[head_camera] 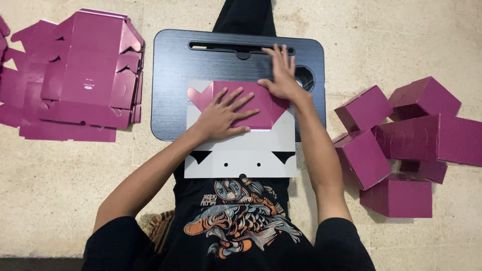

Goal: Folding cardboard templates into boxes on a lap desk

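Observation:
A flat cardboard box blank (pixel 241 150), white on its inner face and magenta outside, lies on a dark lap desk (pixel 173 75) in front of me. One magenta flap (pixel 266 108) is folded over onto the white side. My left hand (pixel 223 115) presses flat on that folded flap, fingers spread. My right hand (pixel 281 75) lies flat at the flap's far right edge, fingers reaching onto the desk.
A stack of unfolded magenta blanks (pixel 75 75) lies on the floor at the left. Several assembled magenta boxes (pixel 401 145) are piled on the floor at the right. The desk has a slot along its far edge (pixel 241 47).

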